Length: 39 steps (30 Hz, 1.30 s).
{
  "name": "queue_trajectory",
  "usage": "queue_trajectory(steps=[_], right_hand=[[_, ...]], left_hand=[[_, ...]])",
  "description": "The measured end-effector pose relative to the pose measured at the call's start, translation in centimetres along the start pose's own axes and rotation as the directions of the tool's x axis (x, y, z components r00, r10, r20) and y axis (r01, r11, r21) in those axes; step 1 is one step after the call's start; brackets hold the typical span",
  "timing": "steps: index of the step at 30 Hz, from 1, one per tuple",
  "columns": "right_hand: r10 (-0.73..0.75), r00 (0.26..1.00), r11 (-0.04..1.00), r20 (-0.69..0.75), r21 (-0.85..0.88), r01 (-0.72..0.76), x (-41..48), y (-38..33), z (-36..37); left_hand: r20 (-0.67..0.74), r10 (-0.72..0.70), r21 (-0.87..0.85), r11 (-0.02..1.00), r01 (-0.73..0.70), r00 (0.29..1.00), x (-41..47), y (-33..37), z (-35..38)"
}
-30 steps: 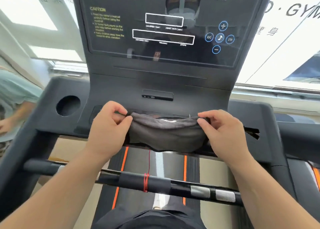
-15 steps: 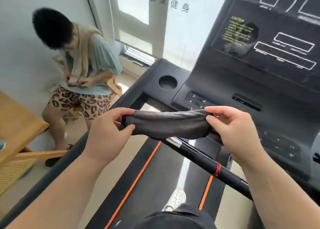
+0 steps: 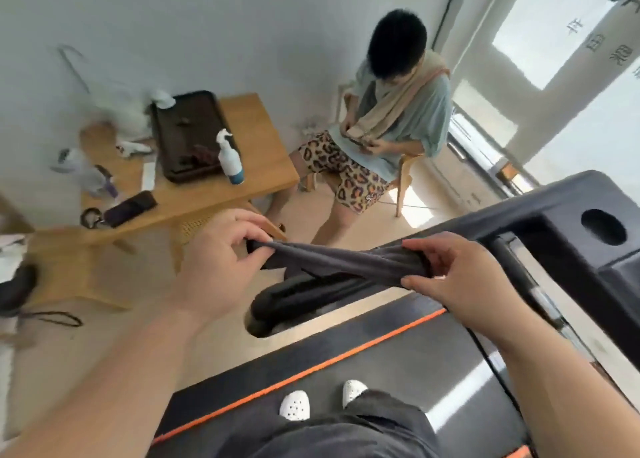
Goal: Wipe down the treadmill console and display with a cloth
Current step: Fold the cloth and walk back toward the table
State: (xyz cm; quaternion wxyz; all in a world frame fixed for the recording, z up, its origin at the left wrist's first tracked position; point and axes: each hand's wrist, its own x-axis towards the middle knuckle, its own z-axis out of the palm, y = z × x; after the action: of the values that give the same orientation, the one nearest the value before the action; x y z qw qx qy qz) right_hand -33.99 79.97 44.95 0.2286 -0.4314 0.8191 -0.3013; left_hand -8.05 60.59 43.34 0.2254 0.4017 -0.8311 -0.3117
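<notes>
Head view shows the dark grey cloth [image 3: 332, 262] stretched taut between both hands, clear of any surface, over the gap between the treadmill's side rail and the floor. The left hand [image 3: 221, 260] pinches one bunched end between thumb and fingers [image 3: 254, 220], closed on the fabric with the other fingers loosely curled; the right hand [image 3: 450, 274] clamps the opposite end the same way, thumb [image 3: 420, 284] below and fingers above. The cloth's long axis runs nearly level from one grip to the other, sagging only a little in the middle, where a fold hangs toward the rail. The relation that matters is where the console [image 3: 588, 236] lies from this hold: it sits to the right of and slightly beyond the right hand, its dark corner with the round cup holder [image 3: 603, 227] just past that hand's knuckles, well apart from the left hand. The display itself is out of frame, further right. The right hand is therefore the nearer one, and my judgement is that the coming move means swinging the whole span rightward, or gathering the cloth into the right hand, so that a flat face of fabric meets the console top. To the left of the left grip, well apart, stand a wooden table [image 3: 263, 166] with a spray bottle [image 3: 230, 159], and a seated person [image 3: 388, 139] beyond the cloth.
</notes>
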Motion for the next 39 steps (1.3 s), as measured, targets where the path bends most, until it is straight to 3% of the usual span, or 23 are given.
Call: queue_trajectory(steps=[4, 7, 12, 17, 23, 33, 39], right_hand=[[-0.191, 0.961, 0.972, 0.198, -0.099, 0.214, 3.5, -3.8, 3.9], [-0.343, 0.889, 0.906, 0.302, -0.143, 0.398, 5.3, -6.6, 7.2], [-0.459, 0.749, 0.841, 0.478, -0.038, 0.54, 6.4, -11.0, 13.5], [-0.423, 0.669, 0.897, 0.611, 0.177, 0.406, 4.7, -16.6, 19.8], [-0.445, 0.579, 0.884, 0.683, 0.233, 0.404, -0.8, -24.6, 28.9], [-0.385, 0.533, 0.922, 0.753, 0.286, 0.261, -16.7, -40.0, 46.9], [-0.353, 0.444, 0.935, 0.823, 0.302, 0.184, -22.2, -47.0, 55.1]], left_hand=[[-0.03, -0.238, -0.124, 0.965, 0.233, 0.971, -4.0, -3.8, -4.0], [-0.114, -0.401, -0.232, 0.9, 0.368, 0.909, -7.4, -5.9, -6.2], [-0.316, -0.65, -0.462, 0.742, 0.487, 0.691, -14.3, -8.6, -8.6], [-0.389, -0.816, -0.701, 0.563, 0.438, 0.427, -21.5, -11.5, -10.9], [-0.437, -0.872, -0.814, 0.488, 0.317, 0.221, -30.3, -15.6, -15.7], [-0.436, -0.9, -0.864, 0.422, 0.274, 0.011, -48.0, -24.7, -28.1], [-0.405, -0.911, -0.899, 0.382, 0.215, -0.076, -52.4, -29.6, -33.4]])
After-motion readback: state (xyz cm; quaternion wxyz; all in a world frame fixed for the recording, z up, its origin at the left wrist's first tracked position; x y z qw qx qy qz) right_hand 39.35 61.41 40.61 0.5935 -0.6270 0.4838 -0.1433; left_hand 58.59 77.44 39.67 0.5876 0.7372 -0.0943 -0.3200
